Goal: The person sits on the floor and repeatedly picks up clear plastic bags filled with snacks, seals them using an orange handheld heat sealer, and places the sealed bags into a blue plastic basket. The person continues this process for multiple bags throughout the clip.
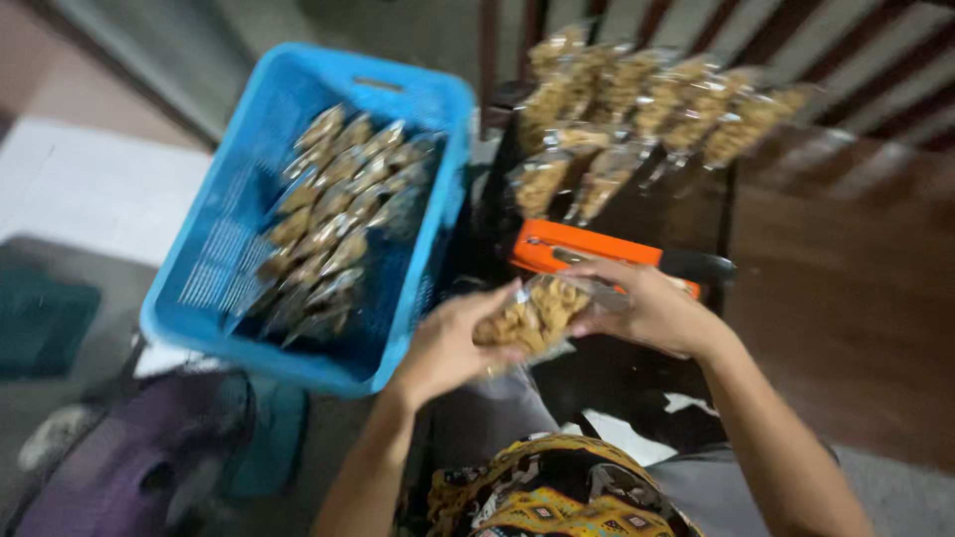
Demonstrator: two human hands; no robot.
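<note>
A small clear plastic packet of golden-brown snack pieces [532,316] is gripped from both sides, just above the near edge of a dark worktop [686,214]. The fingers of the left hand [450,343] are curled around the packet's near left end, and those of the right hand [647,308] are closed over its far right end, where the clear film is bunched. Both forearms are seen reaching in from the bottom of the frame, above a lap covered by a yellow, black and white patterned cloth [547,497].

Just beyond the right hand, a long orange and black bar-shaped tool [597,251] is laid across the worktop. Farther back, a spread of filled clear packets of the same brown snack [647,109] is lined up in overlapping rows along the far part of the worktop, before a wall of dark and pale slats.

To the left, a bright blue perforated plastic crate [308,219] is set at a tilt, just beside the worktop, and is partly filled with more packets [338,209] stacked in loose rows. At the near left, a purple rounded object [139,457] is seen below the crate, too blurred to be told apart. A brown wooden floor [846,298] is shown on the right.
</note>
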